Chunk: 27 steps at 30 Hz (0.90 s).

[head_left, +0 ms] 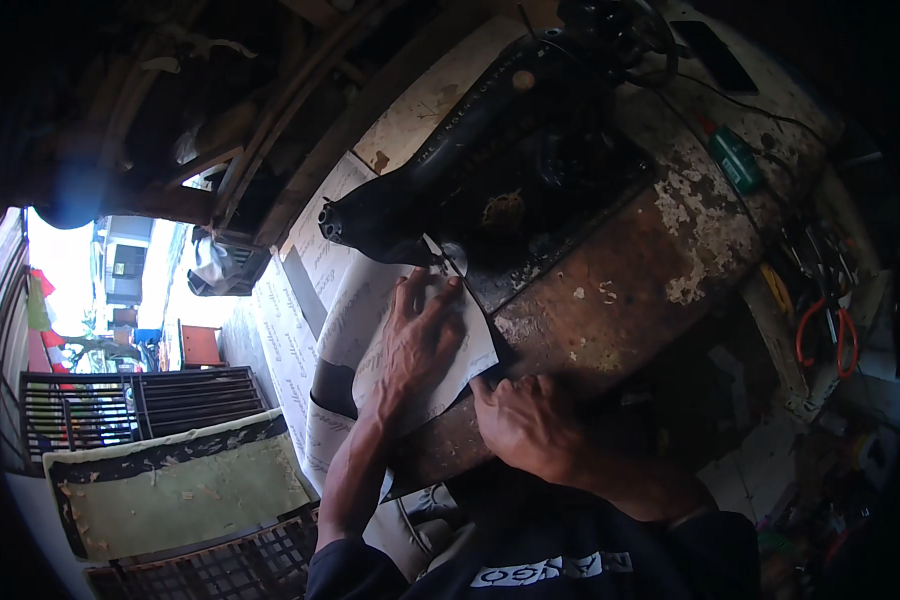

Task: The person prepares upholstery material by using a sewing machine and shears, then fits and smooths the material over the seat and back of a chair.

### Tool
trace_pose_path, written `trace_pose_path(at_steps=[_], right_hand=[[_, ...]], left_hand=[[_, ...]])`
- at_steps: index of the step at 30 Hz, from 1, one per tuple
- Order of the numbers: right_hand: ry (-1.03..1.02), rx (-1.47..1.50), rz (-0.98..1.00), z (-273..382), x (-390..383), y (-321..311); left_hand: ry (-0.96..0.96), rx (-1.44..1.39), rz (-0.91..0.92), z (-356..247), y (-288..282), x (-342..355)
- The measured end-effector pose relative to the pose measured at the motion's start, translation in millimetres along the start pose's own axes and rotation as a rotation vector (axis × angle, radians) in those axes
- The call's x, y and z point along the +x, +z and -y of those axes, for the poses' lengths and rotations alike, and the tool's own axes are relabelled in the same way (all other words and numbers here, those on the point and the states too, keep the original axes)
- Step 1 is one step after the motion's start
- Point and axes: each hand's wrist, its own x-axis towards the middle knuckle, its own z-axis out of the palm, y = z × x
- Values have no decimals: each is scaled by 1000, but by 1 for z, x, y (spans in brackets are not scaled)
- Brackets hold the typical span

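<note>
A black sewing machine (490,150) stands on a worn brown table. Under its needle end runs a white sheet (370,305) with printed lettering, curving down over the table's left side; a dark patch shows at a fold. My left hand (420,335) lies flat on this sheet, fingers stretched toward the presser foot (442,258). At the sheet's near right corner is my right hand (530,420), its fingers curled and the thumb and forefinger closed at the edge. The exact grip there is partly hidden.
The worn tabletop (610,310) extends right. A green bottle (735,160) and a dark flat phone-like object (715,55) lie at the far right. Orange-handled scissors (828,335) hang beside the table. At lower left stands a pale panel (180,495) by dark slatted racks (135,405).
</note>
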Motion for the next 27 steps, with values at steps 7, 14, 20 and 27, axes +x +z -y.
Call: trace_pose_path(at_steps=[7, 14, 20, 27], right_hand=[[-23, -89, -120, 3, 7, -2], [-84, -126, -162, -1, 18, 11], [-83, -176, -172, -1, 19, 8], [-77, -259, -281, 4, 18, 29]], left_hand=[[244, 79, -177, 12, 0, 14], [303, 119, -159, 24, 0, 16], [139, -141, 20, -8, -12, 5], [257, -194, 7, 30, 3, -3]])
